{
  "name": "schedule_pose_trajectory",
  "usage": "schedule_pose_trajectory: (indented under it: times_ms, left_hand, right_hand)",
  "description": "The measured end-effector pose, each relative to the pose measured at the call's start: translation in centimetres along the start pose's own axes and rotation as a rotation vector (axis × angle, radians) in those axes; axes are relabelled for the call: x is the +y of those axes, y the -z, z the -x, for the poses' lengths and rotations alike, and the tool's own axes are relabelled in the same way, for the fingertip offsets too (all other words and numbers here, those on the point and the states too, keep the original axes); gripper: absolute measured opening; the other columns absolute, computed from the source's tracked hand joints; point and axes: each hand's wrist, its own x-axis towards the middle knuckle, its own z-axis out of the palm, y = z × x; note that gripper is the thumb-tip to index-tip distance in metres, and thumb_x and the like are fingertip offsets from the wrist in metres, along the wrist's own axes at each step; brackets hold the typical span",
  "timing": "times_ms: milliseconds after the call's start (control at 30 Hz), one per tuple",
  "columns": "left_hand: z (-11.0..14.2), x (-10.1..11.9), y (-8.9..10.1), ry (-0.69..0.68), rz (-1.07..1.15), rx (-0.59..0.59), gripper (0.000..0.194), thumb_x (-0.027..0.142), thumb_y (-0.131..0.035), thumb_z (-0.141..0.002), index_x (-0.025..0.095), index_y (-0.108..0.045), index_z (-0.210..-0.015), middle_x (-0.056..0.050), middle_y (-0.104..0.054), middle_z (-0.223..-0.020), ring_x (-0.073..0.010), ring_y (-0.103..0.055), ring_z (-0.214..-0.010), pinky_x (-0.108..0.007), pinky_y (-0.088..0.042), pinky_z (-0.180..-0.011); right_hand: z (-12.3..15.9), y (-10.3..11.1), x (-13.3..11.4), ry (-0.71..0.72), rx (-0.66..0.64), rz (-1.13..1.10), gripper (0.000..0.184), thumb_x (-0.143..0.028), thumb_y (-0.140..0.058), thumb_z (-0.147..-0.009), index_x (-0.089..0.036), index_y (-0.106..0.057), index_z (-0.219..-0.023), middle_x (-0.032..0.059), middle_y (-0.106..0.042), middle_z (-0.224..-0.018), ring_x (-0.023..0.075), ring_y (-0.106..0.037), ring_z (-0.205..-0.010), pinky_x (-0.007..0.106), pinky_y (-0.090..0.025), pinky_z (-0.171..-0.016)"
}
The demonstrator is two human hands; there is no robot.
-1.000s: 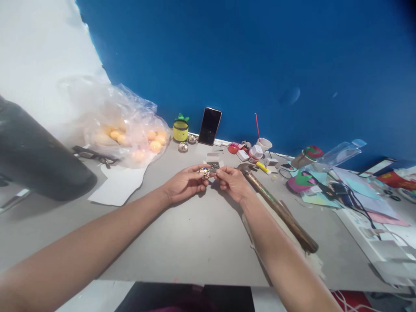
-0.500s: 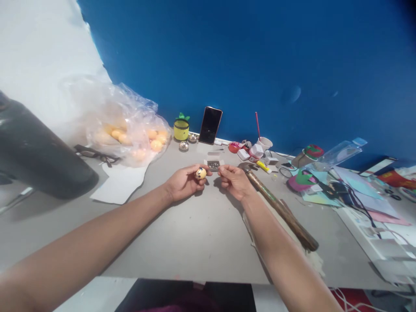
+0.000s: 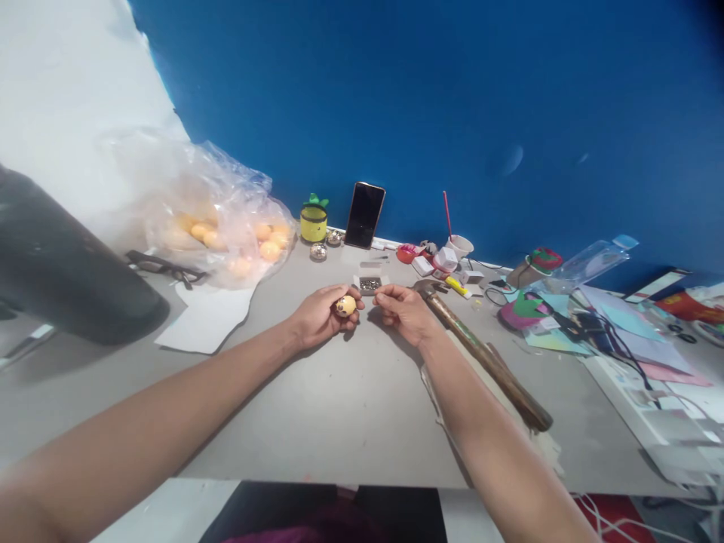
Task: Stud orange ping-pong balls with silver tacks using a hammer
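Note:
My left hand (image 3: 321, 317) holds a small yellow-orange ball (image 3: 345, 305) partly covered with shiny metallic studs; its bare yellow side faces me. Just to the right, my right hand (image 3: 404, 311) has its thumb and index finger pinched together, apart from the ball. Whatever is between those fingertips is too small to make out. Beyond both hands sits a small open box (image 3: 370, 283) full of tiny shiny metal pieces. Two metallic-covered balls, one of them in front (image 3: 318, 252), rest farther back by a yellow cup-like holder (image 3: 314, 224).
A hammer (image 3: 486, 358) lies beside my right forearm on a cloth. A phone (image 3: 365, 215) leans on the blue wall. At left are a plastic bag of orange balls (image 3: 209, 226), glasses (image 3: 164, 265), paper (image 3: 209, 320) and a dark cylinder (image 3: 73, 264). Papers and cables (image 3: 611, 339) clutter the right.
My left hand has turned the ball so its bare yellow side shows instead of its studded side. My right hand, close against the ball earlier, is now apart from it, still pinched.

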Motion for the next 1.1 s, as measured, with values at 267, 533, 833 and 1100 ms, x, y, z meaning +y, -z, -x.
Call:
schedule_pose_trajectory:
  times_ms: [267, 533, 833, 1100]
  left_hand:
    - [0.0, 0.6, -0.2, 0.037, 0.083, 0.073, 0.013, 0.013, -0.060, -0.089, 0.008, -0.070, -0.096, -0.015, -0.070, -0.086, -0.0241, -0.073, -0.077, -0.032, -0.060, -0.061]
    - [0.6, 0.7, -0.5, -0.038, -0.026, -0.007, 0.023, 0.015, -0.074, -0.086, 0.013, -0.065, -0.107, -0.016, -0.074, -0.109, -0.0248, -0.076, -0.091, -0.035, -0.062, -0.075]
    - [1.0, -0.3, -0.7, -0.203, -0.275, -0.037, 0.037, 0.036, -0.084, -0.082, 0.020, -0.067, -0.110, -0.006, -0.071, -0.105, -0.0146, -0.070, -0.086, -0.031, -0.059, -0.082]
    - [0.5, -0.6, 0.1, -0.138, -0.265, -0.120, 0.041, 0.030, -0.085, -0.081, 0.019, -0.064, -0.114, -0.005, -0.068, -0.100, -0.0125, -0.068, -0.070, -0.032, -0.060, -0.072]
  right_hand:
    - [0.0, 0.1, 0.0, 0.014, -0.006, 0.008, 0.042, -0.041, -0.097, -0.053, -0.018, -0.073, -0.079, 0.0007, -0.069, -0.070, 0.0067, -0.040, -0.053, 0.021, -0.029, -0.047]
    - [0.0, 0.2, 0.0, 0.014, 0.015, 0.013, 0.042, -0.040, -0.097, -0.052, -0.018, -0.074, -0.079, -0.0005, -0.066, -0.067, 0.0067, -0.041, -0.053, 0.021, -0.029, -0.047]
    - [0.3, -0.1, -0.3, 0.059, 0.010, 0.024, 0.042, -0.043, -0.096, -0.054, -0.018, -0.071, -0.077, 0.0000, -0.069, -0.072, 0.0059, -0.040, -0.052, 0.022, -0.031, -0.047]
    - [0.9, -0.7, -0.7, 0.142, -0.109, 0.098, 0.039, -0.046, -0.093, -0.061, -0.019, -0.073, -0.079, 0.0018, -0.073, -0.073, 0.0074, -0.045, -0.052, 0.023, -0.034, -0.049]
